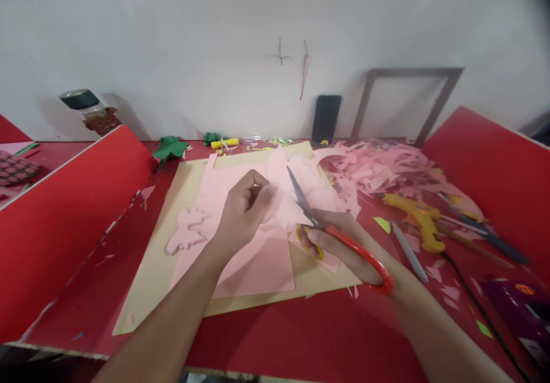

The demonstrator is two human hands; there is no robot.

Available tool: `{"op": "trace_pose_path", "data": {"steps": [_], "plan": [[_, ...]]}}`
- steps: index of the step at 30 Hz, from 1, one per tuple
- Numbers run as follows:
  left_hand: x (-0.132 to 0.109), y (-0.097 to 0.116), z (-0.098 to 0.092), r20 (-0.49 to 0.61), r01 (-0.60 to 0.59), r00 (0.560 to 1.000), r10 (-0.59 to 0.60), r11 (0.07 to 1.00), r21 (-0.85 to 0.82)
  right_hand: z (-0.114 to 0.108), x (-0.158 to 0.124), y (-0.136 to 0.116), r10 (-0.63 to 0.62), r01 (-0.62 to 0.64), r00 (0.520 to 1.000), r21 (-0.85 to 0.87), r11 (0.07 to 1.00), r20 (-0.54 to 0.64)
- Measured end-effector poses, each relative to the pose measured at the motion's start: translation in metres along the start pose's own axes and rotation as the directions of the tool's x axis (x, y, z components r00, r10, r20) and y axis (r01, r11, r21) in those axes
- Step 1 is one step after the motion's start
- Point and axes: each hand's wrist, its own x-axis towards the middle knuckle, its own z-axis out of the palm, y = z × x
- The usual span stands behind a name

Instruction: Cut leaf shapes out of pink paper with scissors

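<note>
My right hand [339, 243] holds scissors [358, 251] with red and yellow handles, the blades parted and pointing up and left over pink paper. To its left, my left hand [247, 208] is closed, thumb and fingers pinching the edge of a pink paper piece [286, 205] beside the blades. Beneath both hands lie pink sheets [258, 268] on a pale yellow sheet [148, 283]. A cut pink shape [187, 229] with a wavy outline rests on the yellow sheet at the left.
Pink scraps [382, 162] are heaped at the back right. Right of the sheets lie a yellow glue gun [419, 217] with a black cord and a grey cutter [409, 252]. Red panels [77, 222] flank the red table [318, 337]. A phone [326, 118] leans on the wall.
</note>
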Motion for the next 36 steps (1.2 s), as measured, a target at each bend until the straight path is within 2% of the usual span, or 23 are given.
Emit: {"op": "trace_pose_path", "data": {"steps": [8,14,20,23,28,36], "plan": [[-0.004,0.004,0.003,0.001,0.025,1.000,-0.025,1.000,0.005,0.008,0.002,0.001,0.022,-0.016,0.997,0.087,0.996,-0.072],[-0.003,0.005,0.002,-0.024,0.043,0.999,-0.043,0.998,0.039,0.013,0.004,0.007,0.017,-0.011,0.987,0.037,0.999,-0.162],[-0.002,0.006,0.003,-0.038,0.055,0.998,-0.053,0.997,0.055,0.019,0.007,0.014,0.042,-0.026,0.976,0.074,0.997,-0.215],[-0.002,0.004,0.004,-0.034,0.077,0.997,-0.076,0.996,0.035,0.021,0.009,0.018,0.026,-0.003,0.976,0.108,0.994,-0.218],[-0.004,-0.002,0.005,0.003,0.154,0.988,-0.155,0.988,0.020,0.027,0.009,0.017,-0.023,0.065,0.952,0.129,0.990,-0.306],[-0.005,-0.003,0.008,0.062,0.135,0.989,-0.137,0.990,0.025,0.027,0.012,0.013,-0.070,0.109,0.926,0.085,0.990,-0.372]]}}
